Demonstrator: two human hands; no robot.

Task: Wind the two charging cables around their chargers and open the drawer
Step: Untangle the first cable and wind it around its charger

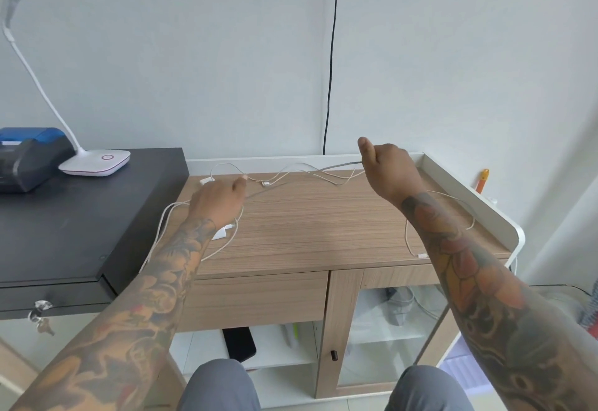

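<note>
Right hand point(385, 167) is up over the far right of the wooden cabinet top point(323, 232), fingers curled into a fist around a white charging cable point(336, 167), thumb sticking up. The line runs taut and leftwards from that fist, lifted clear of the wood, which looks like a way to draw the slack out and free it from the tangle before any winding starts

Left hand point(220, 200) is low at the near left, fingers curled down over cable loops point(168, 213) with the forefinger pointing along the line; it seems to be pinching the strand, though the grip itself is hidden under the hand. Just under the wrist sits a white charger point(223, 232), partly covered. A second white charger point(205, 180) lies at the far left edge, its lead looping away along the back rim

More cable trails beneath the right forearm, ending in a small connector point(421, 256) near the front edge. Another connector point(265, 183) rests mid-table between the hands

Nothing is wound yet by my reading, and the drawer point(259, 300) below the top is closed. Off to the left, a black table point(81, 216) carries a white desk lamp point(97, 161) and a blue-topped printer point(29, 155)
</note>
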